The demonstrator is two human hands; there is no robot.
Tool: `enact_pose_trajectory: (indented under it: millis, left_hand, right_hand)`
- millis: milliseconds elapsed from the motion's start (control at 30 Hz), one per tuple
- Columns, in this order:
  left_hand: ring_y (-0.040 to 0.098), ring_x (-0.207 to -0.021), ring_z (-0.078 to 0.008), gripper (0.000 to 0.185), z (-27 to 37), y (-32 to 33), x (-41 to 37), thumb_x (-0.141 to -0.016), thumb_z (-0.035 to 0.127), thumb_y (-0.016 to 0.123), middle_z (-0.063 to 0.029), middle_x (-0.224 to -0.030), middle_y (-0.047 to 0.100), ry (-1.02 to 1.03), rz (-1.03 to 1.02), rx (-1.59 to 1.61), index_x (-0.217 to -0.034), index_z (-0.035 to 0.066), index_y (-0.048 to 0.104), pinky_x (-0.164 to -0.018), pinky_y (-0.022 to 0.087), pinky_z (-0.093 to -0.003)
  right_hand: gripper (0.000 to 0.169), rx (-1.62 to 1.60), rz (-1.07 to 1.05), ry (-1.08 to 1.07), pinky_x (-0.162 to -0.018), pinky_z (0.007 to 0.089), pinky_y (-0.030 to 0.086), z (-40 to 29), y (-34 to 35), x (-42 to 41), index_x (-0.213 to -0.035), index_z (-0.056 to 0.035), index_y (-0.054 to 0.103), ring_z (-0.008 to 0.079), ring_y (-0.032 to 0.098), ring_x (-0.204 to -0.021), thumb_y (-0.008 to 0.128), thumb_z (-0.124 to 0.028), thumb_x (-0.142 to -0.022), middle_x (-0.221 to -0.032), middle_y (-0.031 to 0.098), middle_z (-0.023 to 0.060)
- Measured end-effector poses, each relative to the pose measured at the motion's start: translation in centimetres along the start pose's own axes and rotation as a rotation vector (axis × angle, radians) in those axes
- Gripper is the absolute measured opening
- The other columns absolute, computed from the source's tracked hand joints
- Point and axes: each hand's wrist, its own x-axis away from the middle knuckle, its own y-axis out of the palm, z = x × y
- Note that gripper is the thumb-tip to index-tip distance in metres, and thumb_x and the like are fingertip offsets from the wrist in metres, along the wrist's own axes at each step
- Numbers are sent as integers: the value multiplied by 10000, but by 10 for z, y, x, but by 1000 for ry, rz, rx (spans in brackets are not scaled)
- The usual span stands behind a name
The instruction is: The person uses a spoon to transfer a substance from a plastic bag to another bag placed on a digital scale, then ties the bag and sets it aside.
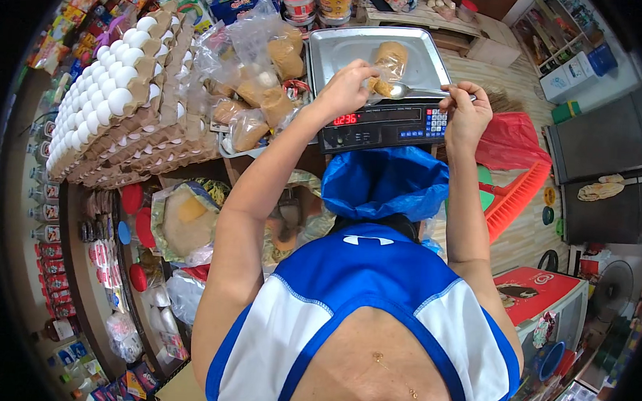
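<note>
On the steel pan of a digital scale (338, 45) lies a clear plastic bag of brown granules (391, 57). My left hand (348, 88) pinches the bag's opening at the pan's near edge. A metal spoon (400, 91) with brown granules on its bowl reaches into that opening, its handle between the fingers of my right hand (466, 107). The scale's red digits are lit below my left hand. Just in front of my body, under the scale, a blue plastic bag (385, 176) hangs open.
Stacked egg trays (121, 97) stand at the left, beside a tray of filled plastic bags (250, 108). Below them is an open sack of pale grains (186, 221). A red broom (517, 201) and a red plastic bag (509, 141) are right of my right arm.
</note>
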Motion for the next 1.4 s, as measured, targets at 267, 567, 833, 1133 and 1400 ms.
enact_pose_trajectory:
  millis: [267, 567, 833, 1133, 1400]
  left_hand:
    - [617, -767, -256, 401, 2, 4, -17, -687, -16, 539, -171, -1104, 579, -95, 52, -9, -1082, -38, 607, -746, 485, -347]
    - [590, -916, -307, 400, -11, 7, -2, -729, 11, 532, -182, -1103, 560, -114, 87, -49, -1122, 25, 603, -804, 482, -362]
    - [616, -831, -290, 368, 10, 6, 8, -801, 43, 530, -153, -1148, 537, -125, 123, -28, -1164, 100, 554, -775, 496, -359]
    - [618, -698, -202, 588, -4, 3, 23, -782, 43, 557, -169, -1191, 512, -195, 170, 37, -1328, 114, 352, -718, 493, -334]
    - [632, -742, -196, 526, 0, -14, 29, -769, 87, 595, -166, -1207, 494, -261, 145, 63, -1270, 102, 436, -725, 496, -327]
  right_hand:
    - [80, 641, -338, -541, -558, 319, 490, 36, 51, 16, -830, 5, 593, 219, 617, -611, 536, 45, -792, -732, 619, 96]
    - [167, 855, -730, -830, -675, 386, 490, 30, 41, 28, -833, -19, 579, 316, 613, -778, 560, 82, -702, -824, 610, 137]
    - [182, 787, -599, -755, -670, 318, 507, -2, 38, 34, -856, 7, 604, 261, 643, -747, 581, 125, -720, -877, 645, 135]
    - [98, 546, -379, -554, -604, 230, 501, -31, 21, 51, -866, 28, 611, 113, 616, -668, 570, 101, -815, -873, 665, 100]
    - [71, 520, -243, -480, -583, 216, 492, -34, 6, 48, -865, 26, 620, 96, 607, -648, 578, 75, -834, -863, 671, 84]
